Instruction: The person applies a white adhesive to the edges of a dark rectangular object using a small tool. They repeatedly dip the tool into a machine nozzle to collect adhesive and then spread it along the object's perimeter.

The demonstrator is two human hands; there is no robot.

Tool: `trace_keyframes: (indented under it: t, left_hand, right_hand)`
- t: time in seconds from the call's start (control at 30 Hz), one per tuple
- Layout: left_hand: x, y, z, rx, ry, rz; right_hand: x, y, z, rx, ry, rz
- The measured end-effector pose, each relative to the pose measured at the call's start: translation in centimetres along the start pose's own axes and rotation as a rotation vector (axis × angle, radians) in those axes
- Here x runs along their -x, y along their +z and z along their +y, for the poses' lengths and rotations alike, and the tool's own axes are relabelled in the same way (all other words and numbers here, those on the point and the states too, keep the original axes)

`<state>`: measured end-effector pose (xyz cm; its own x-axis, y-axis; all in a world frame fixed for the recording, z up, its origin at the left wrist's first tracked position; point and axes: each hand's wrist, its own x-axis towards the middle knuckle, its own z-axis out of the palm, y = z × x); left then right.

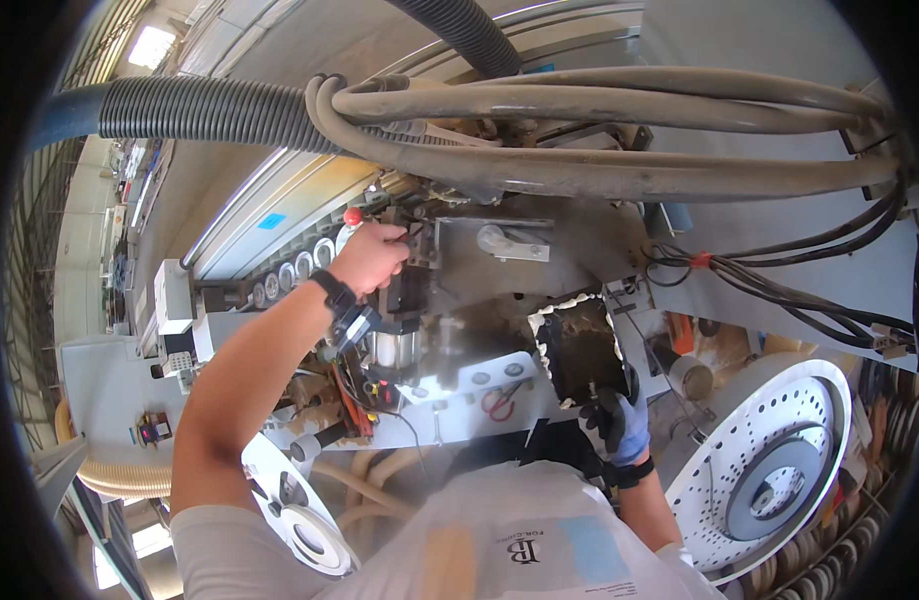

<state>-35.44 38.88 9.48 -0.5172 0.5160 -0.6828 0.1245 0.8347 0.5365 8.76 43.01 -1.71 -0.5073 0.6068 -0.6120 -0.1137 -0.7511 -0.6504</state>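
Left hand: the bare left hand (369, 257) is gripping, fingers curled, a red-knobbed metal lever (355, 217) on the grey machine (479, 300)
Right hand: the gloved right hand (616, 420) is pinching a thin dark tool (591, 392)

A small blue rectangular label (271, 221) sits on the pale panel, upper left of the machine.

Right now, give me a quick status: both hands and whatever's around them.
Left hand bare, closed on the machine head beside a red knob. Right hand gloved, low beside the dark crusted pot. Thick hoses crossing overhead.
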Motion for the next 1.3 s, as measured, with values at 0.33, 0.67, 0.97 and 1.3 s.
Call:
trace_keyframes:
  t: [0.33,0.67,0.97,1.3]
  left_hand:
    - [16.2,0.2,-2.0,0.270,0.079,-0.066]
    - [21.1,11.8,-13.7,0.207,0.489,0.072]
    - [20.1,13.1,-17.6,-0.208,0.780,0.286]
    - [19.0,10.8,-19.2,-0.591,0.904,0.491]
  right_hand:
    - [-0.5,1.1,0.1,0.040,0.042,-0.055]
    - [0.1,4.2,-2.3,0.084,0.063,-0.053]
    - [1.4,5.9,-2.0,0.060,0.121,-0.076]
    - [2.2,4.6,-0.3,0.712,-0.382,-0.327]
